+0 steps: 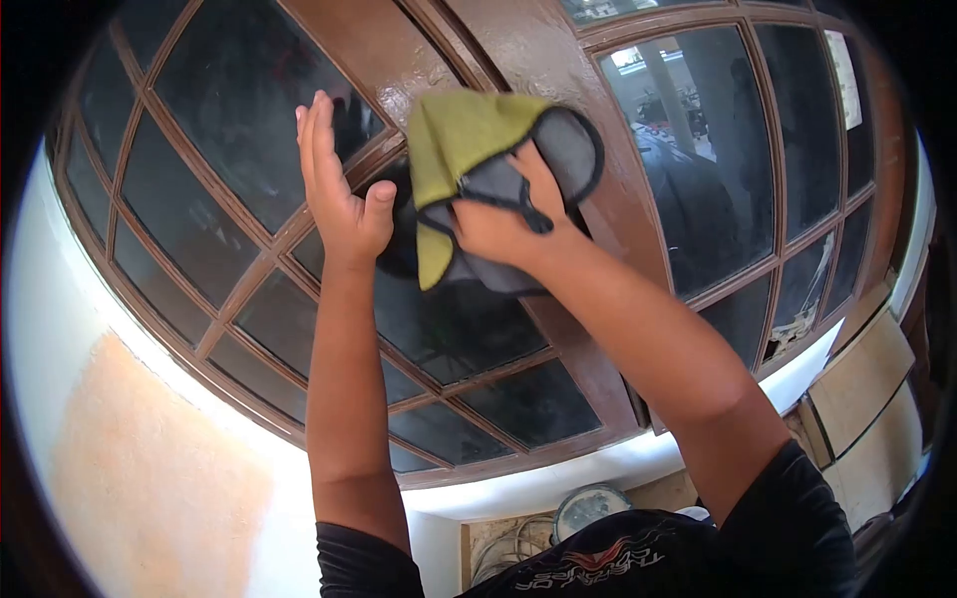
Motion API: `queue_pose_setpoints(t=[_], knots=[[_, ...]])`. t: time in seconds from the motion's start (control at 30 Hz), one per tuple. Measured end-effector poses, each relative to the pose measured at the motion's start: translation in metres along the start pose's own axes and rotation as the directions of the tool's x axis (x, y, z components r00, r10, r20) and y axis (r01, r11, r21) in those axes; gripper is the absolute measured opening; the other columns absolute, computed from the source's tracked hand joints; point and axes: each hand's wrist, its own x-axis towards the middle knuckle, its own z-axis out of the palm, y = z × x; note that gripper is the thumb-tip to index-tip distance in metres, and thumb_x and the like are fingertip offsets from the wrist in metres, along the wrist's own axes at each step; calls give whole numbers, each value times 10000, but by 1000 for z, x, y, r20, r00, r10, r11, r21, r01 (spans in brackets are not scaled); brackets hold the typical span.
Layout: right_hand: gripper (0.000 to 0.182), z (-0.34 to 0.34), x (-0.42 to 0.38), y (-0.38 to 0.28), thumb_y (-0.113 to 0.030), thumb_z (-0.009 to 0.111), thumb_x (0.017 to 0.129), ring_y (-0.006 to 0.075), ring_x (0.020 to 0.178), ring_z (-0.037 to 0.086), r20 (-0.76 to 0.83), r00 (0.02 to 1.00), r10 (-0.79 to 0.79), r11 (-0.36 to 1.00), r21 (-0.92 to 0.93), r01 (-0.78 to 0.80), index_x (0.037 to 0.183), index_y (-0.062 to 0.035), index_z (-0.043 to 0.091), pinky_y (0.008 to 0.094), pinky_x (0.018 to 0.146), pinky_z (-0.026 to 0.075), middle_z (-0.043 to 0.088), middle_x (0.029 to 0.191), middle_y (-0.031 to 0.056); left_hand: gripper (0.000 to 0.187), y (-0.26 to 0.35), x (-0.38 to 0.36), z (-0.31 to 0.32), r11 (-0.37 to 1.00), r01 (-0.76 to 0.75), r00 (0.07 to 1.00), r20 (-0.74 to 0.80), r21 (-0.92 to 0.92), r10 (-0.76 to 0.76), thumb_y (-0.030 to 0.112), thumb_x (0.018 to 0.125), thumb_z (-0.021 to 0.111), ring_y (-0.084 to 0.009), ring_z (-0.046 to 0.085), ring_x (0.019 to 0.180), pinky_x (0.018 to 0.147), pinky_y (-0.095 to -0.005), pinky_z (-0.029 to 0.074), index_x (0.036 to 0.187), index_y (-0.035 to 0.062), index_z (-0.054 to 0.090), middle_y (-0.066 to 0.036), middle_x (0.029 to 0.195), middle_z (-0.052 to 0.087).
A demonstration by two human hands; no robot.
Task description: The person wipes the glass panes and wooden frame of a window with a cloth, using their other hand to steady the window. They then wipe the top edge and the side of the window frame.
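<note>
A yellow-green and grey cloth (464,140) with a dark edge lies bunched against the brown wooden frame (618,189) between the glass panes. My right hand (508,219) holds it, with the fingers partly covered by its folds. To the left, my left hand (344,189) is raised with its fingers stretched up and the thumb apart, in front of a dark glass pane (229,110). Nothing is in it. Whether its palm touches the frame I cannot tell.
More panes (698,149) in brown frames curve away to the right. Below are a white and orange wall (159,468), a round container (590,506) near coiled cable, and tan panels (862,389) at the lower right.
</note>
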Motion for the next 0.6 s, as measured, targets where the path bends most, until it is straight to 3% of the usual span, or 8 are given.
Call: queue_pose_setpoints(t=[0.27, 0.33, 0.37, 0.47, 0.5, 0.53, 0.57, 0.6], knots=[[526, -18, -99, -19, -320, 615, 843, 325, 1277, 492, 114, 984, 135, 982, 120, -148, 1314, -91, 570, 474, 1102, 330, 548, 1355, 138, 1071, -2, -4, 11, 979, -21, 1000, 4, 202, 21, 851, 790, 405, -476, 318, 1395, 1116, -623, 189, 1434, -4, 415, -214, 1471, 430], [516, -22, -120, -24, -283, 616, 834, 344, 1242, 508, 266, 947, 182, 964, 142, -226, 1311, -91, 569, 468, 1074, 361, 553, 1333, 147, 1070, -2, -5, 14, 965, -58, 998, 14, 255, 56, 854, 785, 406, -476, 322, 1392, 1112, -630, 186, 1433, 2, 421, -213, 1470, 433], [497, -22, -132, -26, -260, 623, 812, 360, 1159, 551, 219, 964, 151, 971, 149, -186, 1274, -79, 593, 469, 1011, 408, 588, 1259, 156, 1069, -3, -5, 16, 946, -96, 995, 16, 310, 96, 857, 781, 407, -477, 326, 1390, 1107, -637, 184, 1431, 9, 426, -212, 1468, 435], [475, -27, -160, -33, -257, 631, 794, 361, 1084, 581, 307, 933, 188, 938, 227, -263, 1229, -66, 620, 472, 946, 443, 617, 1187, 156, 1078, -6, -6, 18, 945, -120, 992, -10, 304, 129, 872, 766, 403, -480, 333, 1383, 1097, -646, 192, 1433, 25, 432, -205, 1466, 439], [514, -24, -179, -34, -250, 680, 824, 338, 1238, 529, 390, 900, 197, 924, 234, -304, 1307, -114, 564, 477, 1045, 415, 572, 1316, 135, 1086, -7, -7, 19, 937, -142, 989, -2, 319, 151, 878, 756, 412, -484, 342, 1375, 1088, -654, 202, 1434, 30, 433, -199, 1461, 446], [514, -23, -194, -36, -250, 680, 824, 338, 1238, 529, 407, 889, 208, 915, 240, -324, 1307, -114, 564, 477, 1045, 415, 572, 1316, 135, 1086, -9, -8, 19, 940, -133, 991, 19, 313, 134, 878, 756, 412, -484, 342, 1375, 1088, -654, 202, 1434, 30, 433, -199, 1461, 446], [590, -24, -207, -38, -181, 720, 804, 300, 1259, 522, 515, 813, 270, 700, 475, -533, 1350, -113, 508, 457, 1052, 421, 568, 1329, 123, 1097, -11, -9, 19, 929, -158, 987, 26, 335, 158, 884, 747, 413, -488, 334, 1379, 1086, -660, 199, 1439, 33, 426, -197, 1467, 439], [683, -24, -221, -35, -112, 760, 784, 262, 1279, 515, 626, 727, 283, 392, 616, -683, 1394, -112, 453, 437, 1060, 427, 565, 1342, 111, 1109, -12, -9, 19, 917, -182, 982, 23, 355, 186, 890, 738, 414, -492, 327, 1382, 1084, -666, 196, 1445, 35, 418, -196, 1474, 432]])
